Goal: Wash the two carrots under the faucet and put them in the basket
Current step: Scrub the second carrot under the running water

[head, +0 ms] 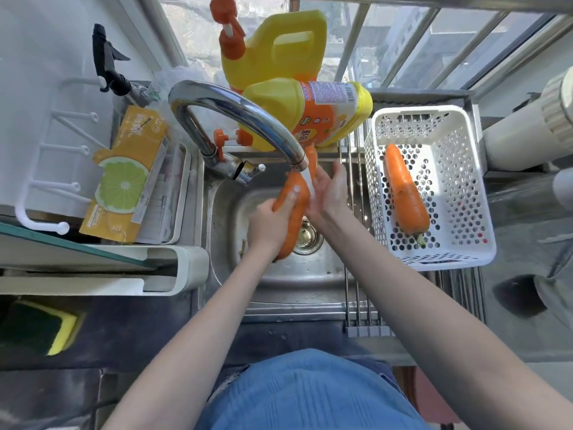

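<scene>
Over the steel sink (297, 283), my left hand (269, 225) grips an orange carrot (294, 212) around its middle. The carrot stands nearly upright, its top just under the spout of the chrome faucet (235, 110), where water runs. My right hand (328, 193) is beside the carrot with straight fingers pointing up and the palm turned toward it, in the water stream. A second carrot (406, 193) lies lengthwise in the white perforated basket (434, 262) to the right of the sink, stem end toward me.
Two yellow detergent bottles (325, 113) stand and lie behind the faucet on the sill. A yellow lemon-print package (130, 175) sits in a tray on the left. A metal roll-up rack (356, 290) carries the basket. A green-yellow sponge (40, 327) lies at the near left.
</scene>
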